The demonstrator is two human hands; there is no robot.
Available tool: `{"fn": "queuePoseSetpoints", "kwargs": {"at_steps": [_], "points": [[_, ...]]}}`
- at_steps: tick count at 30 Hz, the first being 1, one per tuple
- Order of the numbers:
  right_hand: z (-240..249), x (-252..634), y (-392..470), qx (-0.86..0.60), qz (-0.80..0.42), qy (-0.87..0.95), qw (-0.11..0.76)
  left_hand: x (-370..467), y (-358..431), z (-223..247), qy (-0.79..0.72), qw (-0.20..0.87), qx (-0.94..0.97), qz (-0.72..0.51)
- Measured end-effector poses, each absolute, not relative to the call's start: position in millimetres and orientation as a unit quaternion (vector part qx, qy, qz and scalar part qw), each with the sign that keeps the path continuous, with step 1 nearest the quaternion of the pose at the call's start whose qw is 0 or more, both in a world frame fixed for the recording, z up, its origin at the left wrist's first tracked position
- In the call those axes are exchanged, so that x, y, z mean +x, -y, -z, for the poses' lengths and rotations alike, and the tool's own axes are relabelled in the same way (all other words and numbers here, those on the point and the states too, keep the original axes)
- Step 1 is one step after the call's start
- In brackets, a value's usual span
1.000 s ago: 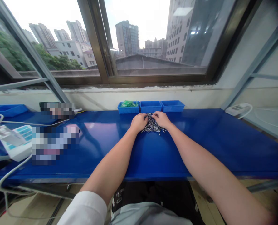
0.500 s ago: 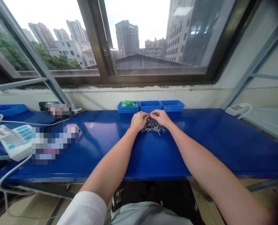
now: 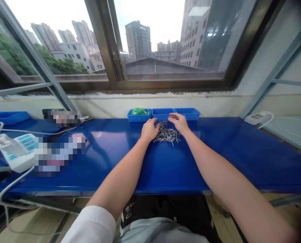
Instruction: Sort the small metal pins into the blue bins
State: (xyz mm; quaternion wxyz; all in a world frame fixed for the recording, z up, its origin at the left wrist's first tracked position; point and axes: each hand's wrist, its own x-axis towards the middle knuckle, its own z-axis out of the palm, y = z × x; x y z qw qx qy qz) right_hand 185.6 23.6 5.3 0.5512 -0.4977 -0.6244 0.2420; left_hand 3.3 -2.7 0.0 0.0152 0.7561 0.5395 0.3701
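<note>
On the blue table lies a loose pile of short, thin metal pieces (image 3: 167,134), silvery and dark, too small to name exactly. My left hand (image 3: 149,130) is at the pile's left edge with its fingers curled. A small dark tip rises at its fingertips, and what they grip cannot be made out. My right hand (image 3: 180,124) is raised at the pile's far right side, thumb and fingers bent toward each other. A tiny piece seems to be between those fingertips, too small to name.
Behind the hands stand a blue bin (image 3: 139,116) with green plastic packets, a middle blue bin (image 3: 162,112) and a right blue bin (image 3: 191,114). A white device (image 3: 16,153) with cables is at left. A power strip (image 3: 258,117) lies at right.
My hands were together above the far side of the pile. Now they are apart, with the right hand moved to the right and more of the metal pieces showing between them.
</note>
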Motion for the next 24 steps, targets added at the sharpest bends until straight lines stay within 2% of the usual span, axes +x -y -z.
{"fn": "queuePoseSetpoints", "kwargs": {"at_steps": [4,7,19,24], "points": [[-5.5,190.5,-26.3,-0.547,-0.114,0.667,0.493,2.9,1.4,2.0,-0.542,0.017,0.76,-0.359],[-4.4,188.8,-25.5,-0.589,-0.076,0.675,0.437,3.6,0.7,3.0,-0.542,0.011,0.767,-0.342],[-4.5,190.3,-27.7,-0.628,-0.056,0.67,0.391,5.9,0.6,4.5,-0.548,0.023,0.78,-0.3],[0.0,191.8,-29.4,-0.621,-0.084,0.684,0.373,5.1,0.4,4.9,-0.546,0.022,0.783,-0.298]]}}
